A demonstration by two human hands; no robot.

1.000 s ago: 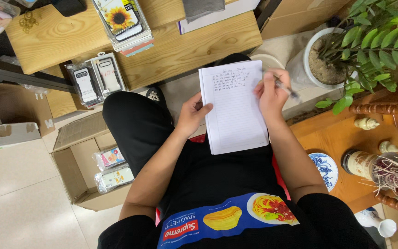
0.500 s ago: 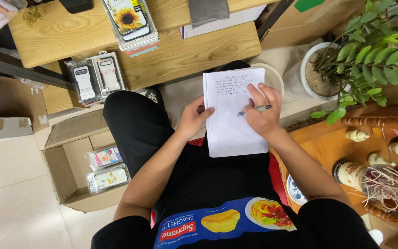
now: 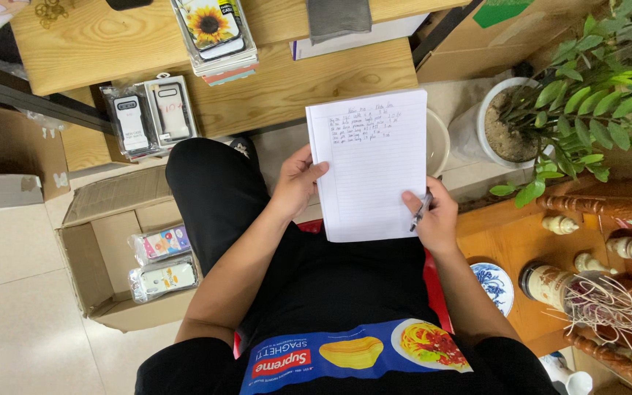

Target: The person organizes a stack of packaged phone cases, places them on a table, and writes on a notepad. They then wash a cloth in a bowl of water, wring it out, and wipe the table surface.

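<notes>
While the person sat over their lap, the white lined sheet of paper with handwriting near its top (image 3: 374, 164) stood upright between both hands. The left hand (image 3: 295, 183) pinched its left edge, thumb in front. The right hand (image 3: 433, 219) steadied the lower right corner, fingers closed around a slim dark pen (image 3: 420, 212). Light and floppy, it looked best held by opposite edges.

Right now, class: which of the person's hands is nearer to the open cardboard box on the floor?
Left. The left hand grips the notepad's left edge, on the side of the cardboard box; the right hand, holding a pen, is farther away.
</notes>
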